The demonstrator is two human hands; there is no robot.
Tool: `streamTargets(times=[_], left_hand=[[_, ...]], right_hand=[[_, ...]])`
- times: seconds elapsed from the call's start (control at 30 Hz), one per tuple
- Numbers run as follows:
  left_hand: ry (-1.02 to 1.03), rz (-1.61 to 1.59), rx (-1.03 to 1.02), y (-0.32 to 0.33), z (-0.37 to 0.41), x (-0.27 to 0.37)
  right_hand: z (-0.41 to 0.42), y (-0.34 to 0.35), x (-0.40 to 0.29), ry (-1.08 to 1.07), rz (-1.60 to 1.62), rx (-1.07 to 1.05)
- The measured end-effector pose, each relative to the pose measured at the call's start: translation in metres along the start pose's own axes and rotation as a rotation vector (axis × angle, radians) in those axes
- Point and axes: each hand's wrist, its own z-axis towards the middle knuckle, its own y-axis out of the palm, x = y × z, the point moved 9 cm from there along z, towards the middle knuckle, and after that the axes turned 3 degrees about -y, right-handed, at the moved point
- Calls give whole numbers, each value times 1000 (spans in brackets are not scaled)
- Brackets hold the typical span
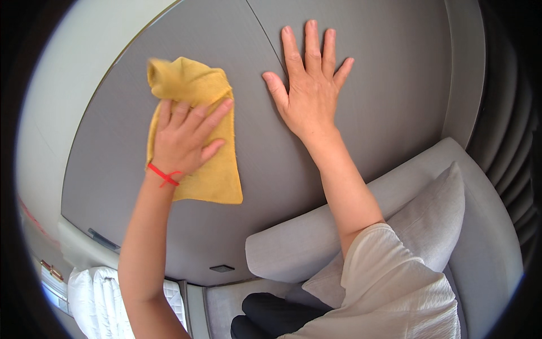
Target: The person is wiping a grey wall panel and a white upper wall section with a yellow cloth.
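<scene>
My left hand (pixel 182 142), with a red string bracelet (pixel 164 174) at its wrist, presses a yellow cloth (pixel 214 180) flat against a grey panel (pixel 389 89). Its fingers lie spread over the middle of the cloth, and the hand is slightly blurred. Above the fingertips the cloth is folded and bunched up; its lower part hangs smooth below the thumb. My right hand (pixel 313 91) rests palm down on the same panel, fingers spread, holding nothing. A thin dark seam runs down the panel to the right hand's thumb.
Below is a grey upholstered sofa (pixel 292 243) with a grey cushion (pixel 436 216) beside my right arm. Dark curtain folds (pixel 506 97) hang at the right. Low on the panel sit a recessed handle (pixel 103 240) and a small dark plate (pixel 222 268). White bedding (pixel 99 292) lies lower left.
</scene>
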Motion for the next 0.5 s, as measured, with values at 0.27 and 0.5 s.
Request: streamTargets(times=[0.27, 0.5], left_hand=[[-489, 45, 228, -37, -54, -153], [-569, 194, 331, -10, -141, -75]], right_hand=[[-1, 3, 0, 3, -22, -6], [-2, 2, -1, -18, -38, 19]])
